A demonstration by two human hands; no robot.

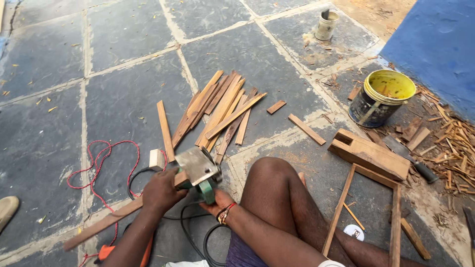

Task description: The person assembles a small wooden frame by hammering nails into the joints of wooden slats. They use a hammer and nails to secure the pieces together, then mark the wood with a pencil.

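My left hand grips a long wooden strip that runs from the lower left up to a green power tool with a flat metal base plate turned upward. My right hand holds the tool from below, at its green body; a thread band is on that wrist. The strip's end meets the tool beside a small pale wood block. My bent knee is just right of the tool.
A pile of thin wooden strips lies ahead on the stone floor. Red cord and black cable loop on the left. At the right are a wooden frame, a yellow-rimmed bucket, wood scraps and a blue wall.
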